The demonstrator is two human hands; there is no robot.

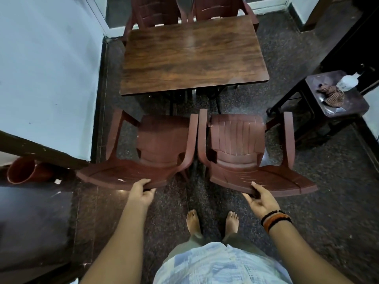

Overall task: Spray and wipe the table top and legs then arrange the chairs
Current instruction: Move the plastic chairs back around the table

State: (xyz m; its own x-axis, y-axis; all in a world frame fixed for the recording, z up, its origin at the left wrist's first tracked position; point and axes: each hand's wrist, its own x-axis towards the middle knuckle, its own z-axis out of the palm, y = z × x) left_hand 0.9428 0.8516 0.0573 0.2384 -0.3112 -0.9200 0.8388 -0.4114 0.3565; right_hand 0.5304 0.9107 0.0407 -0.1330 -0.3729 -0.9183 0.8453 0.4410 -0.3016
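Observation:
A dark wooden table [192,56] stands ahead of me. Two maroon plastic armchairs face its near edge side by side. My left hand [142,191] grips the top of the left chair's backrest [123,175]. My right hand [260,198] holds the top of the right chair's backrest [266,181]. Two more maroon chairs [155,11] [219,9] are tucked against the far edge. A spray bottle [348,82] and a crumpled checked cloth [332,94] lie on a small side stool [346,103] at the right.
A pale blue wall [47,68] runs close along the left of the table. A reddish bucket [26,171] sits at the lower left by a dark ledge. Dark cabinets [352,44] stand behind the stool. My bare feet [213,222] stand on dark speckled floor behind the chairs.

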